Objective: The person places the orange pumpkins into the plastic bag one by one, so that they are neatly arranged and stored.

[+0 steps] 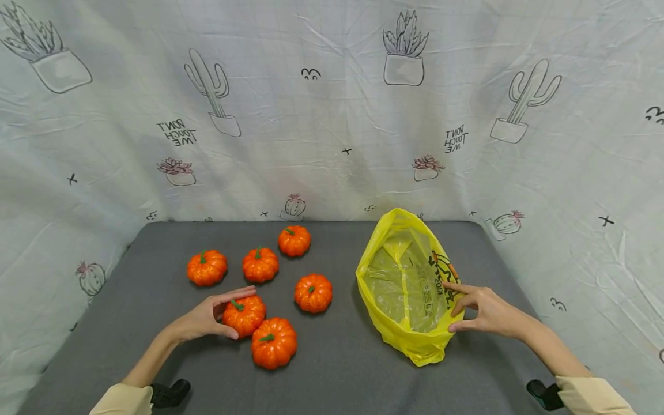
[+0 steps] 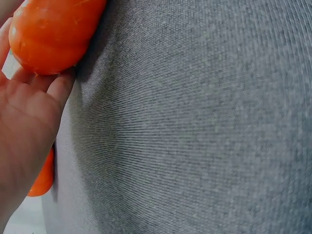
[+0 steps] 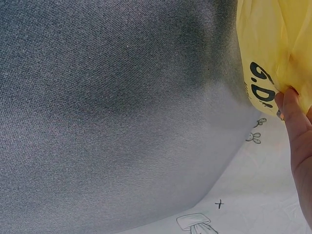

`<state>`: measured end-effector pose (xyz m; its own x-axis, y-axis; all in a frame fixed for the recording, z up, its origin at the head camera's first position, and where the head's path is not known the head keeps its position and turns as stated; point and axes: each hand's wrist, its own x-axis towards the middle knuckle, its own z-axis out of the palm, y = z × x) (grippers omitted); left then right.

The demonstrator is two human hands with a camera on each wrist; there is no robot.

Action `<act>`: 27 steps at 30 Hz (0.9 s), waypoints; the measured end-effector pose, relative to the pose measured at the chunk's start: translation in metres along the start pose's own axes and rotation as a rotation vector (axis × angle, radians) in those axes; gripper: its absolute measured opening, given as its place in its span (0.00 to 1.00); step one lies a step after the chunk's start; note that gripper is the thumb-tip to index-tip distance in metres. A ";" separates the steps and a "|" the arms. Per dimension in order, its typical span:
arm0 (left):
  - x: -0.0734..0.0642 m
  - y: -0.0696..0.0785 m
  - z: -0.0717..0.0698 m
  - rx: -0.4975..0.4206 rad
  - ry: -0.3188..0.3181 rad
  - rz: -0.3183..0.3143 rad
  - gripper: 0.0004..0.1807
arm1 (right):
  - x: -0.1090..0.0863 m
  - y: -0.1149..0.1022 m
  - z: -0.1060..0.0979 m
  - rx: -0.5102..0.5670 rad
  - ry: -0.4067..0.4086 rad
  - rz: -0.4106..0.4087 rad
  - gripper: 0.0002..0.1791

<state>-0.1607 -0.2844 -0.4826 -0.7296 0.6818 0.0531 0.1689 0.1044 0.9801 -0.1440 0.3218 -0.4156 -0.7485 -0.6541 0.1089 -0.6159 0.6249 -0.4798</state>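
Observation:
My left hand (image 1: 210, 317) is around a small orange pumpkin (image 1: 244, 316) with a green stem, thumb on the near side and fingers on the far side. Another pumpkin (image 1: 274, 343) sits right beside it, toward the front. In the left wrist view, the fingers lie against the held pumpkin's glossy side (image 2: 53, 39), low by the cloth. On the right, a yellow plastic bag (image 1: 373, 311) stands with its mouth wide. My right hand (image 1: 485, 311) holds its right side by the rim. The right wrist view has a finger (image 3: 292, 109) denting the printed bag; the other fingertips are partly hidden.
Farther back are more pumpkins: one at the left (image 1: 207, 268), one beside it (image 1: 260, 265), one at the rear (image 1: 294, 240) and one nearer the bag (image 1: 313, 293). Grey cloth (image 1: 342, 374) covers the table. A white curtain printed with cacti (image 1: 332, 115) hangs behind and at both sides.

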 end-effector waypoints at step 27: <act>0.003 0.001 0.006 0.177 0.044 -0.057 0.38 | 0.002 0.003 0.003 -0.009 -0.004 -0.002 0.08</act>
<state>-0.1588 -0.2779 -0.4827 -0.7691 0.6391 0.0101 0.2373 0.2708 0.9329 -0.1462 0.3212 -0.4195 -0.7467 -0.6566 0.1066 -0.6193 0.6276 -0.4719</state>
